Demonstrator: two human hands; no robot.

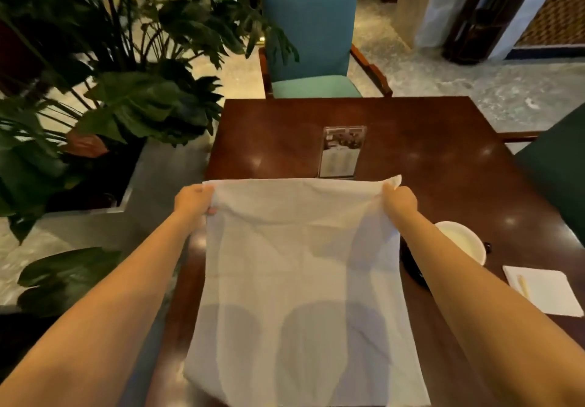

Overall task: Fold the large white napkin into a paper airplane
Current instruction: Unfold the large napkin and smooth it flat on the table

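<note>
The large white napkin (pixel 300 280) is held spread in front of the person, above the near half of the dark wooden tabletop (pixel 411 140). Its lower edge hangs toward the person at the near side; whether any part rests on the wood cannot be told.

The left hand (pixel 194 199) grips the far left corner, fingers curled shut over the cloth edge. The right hand (pixel 399 199) pinches the far right corner, with a small tip of fabric standing up past it. Both arms are stretched forward, and the far edge between the hands is pulled nearly straight.

Status: the cloth shows faint creases and soft wrinkles only. No fold belonging to an airplane is visible; no centre crease, no turned-in corners, no wings. In my judgement the task stands at its opening step, squaring and flattening the sheet, and all the folding remains.

Also noted: an upright menu card (pixel 341 151) stands just beyond the far edge of the cloth. A white bowl (pixel 465 242) sits to the right, and a smaller folded paper napkin (pixel 544 291) lies right of it with a pale stick on top.
</note>
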